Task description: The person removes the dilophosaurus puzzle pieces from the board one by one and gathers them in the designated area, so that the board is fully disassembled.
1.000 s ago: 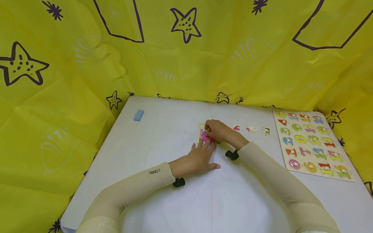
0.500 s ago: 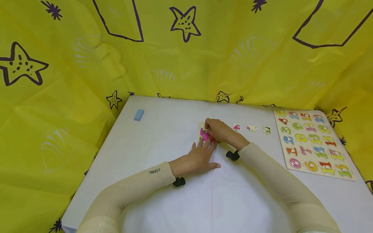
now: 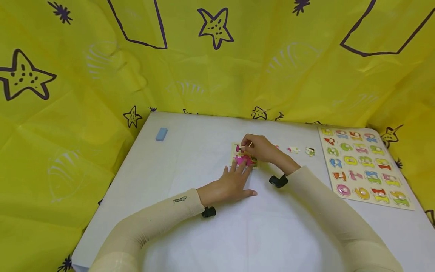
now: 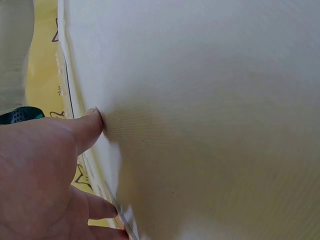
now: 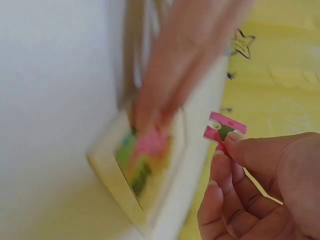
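Observation:
A pink and green jigsaw piece [image 5: 227, 129] is pinched between the thumb and fingers of my right hand [image 3: 263, 148], apart from the board in the right wrist view. Below it lies a small framed puzzle board [image 5: 106, 156] with a pink picture. My left hand [image 3: 232, 187] spreads flat on the white table, its fingertips resting on the board's near part. In the left wrist view the left thumb [image 4: 89, 127] stretches out away from the fingers. The right hand covers part of the board in the head view.
Loose jigsaw pieces lie to the right of the board, among them a white one [image 3: 293, 150] and a green one [image 3: 310, 152]. A large number puzzle board [image 3: 365, 170] lies at the right. A blue block [image 3: 161, 134] sits at the back left. Yellow sheeting [image 3: 217, 75] surrounds the table.
My right hand has risen from the puzzle board and shifted slightly right, lifting the pink and green jigsaw piece, so more of the board shows. The left hand has stayed put.

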A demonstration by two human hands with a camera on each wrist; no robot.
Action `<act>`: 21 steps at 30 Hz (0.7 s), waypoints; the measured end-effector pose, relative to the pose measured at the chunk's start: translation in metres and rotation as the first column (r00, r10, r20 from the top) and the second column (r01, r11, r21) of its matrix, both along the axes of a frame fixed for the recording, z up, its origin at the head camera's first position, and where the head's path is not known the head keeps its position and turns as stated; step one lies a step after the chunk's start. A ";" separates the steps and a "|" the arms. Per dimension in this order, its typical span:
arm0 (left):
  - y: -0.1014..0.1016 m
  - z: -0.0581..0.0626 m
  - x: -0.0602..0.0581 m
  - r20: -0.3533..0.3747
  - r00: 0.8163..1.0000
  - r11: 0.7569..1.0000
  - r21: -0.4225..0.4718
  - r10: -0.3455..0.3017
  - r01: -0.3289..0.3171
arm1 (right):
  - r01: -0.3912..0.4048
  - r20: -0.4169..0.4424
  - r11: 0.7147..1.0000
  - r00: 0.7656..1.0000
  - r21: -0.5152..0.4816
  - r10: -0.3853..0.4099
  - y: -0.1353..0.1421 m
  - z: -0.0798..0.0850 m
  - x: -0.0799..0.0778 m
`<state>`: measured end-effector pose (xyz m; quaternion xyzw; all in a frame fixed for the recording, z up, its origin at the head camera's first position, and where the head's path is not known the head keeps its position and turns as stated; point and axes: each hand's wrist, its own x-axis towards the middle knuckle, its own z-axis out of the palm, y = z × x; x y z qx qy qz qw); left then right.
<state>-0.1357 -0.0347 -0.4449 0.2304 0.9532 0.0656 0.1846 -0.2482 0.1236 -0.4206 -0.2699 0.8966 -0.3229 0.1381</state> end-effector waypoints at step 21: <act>-0.002 0.001 0.003 -0.001 1.000 0.999 0.038 0.006 -0.006 | 0.059 0.166 0.993 0.983 0.100 -0.076 0.114 0.015 -0.013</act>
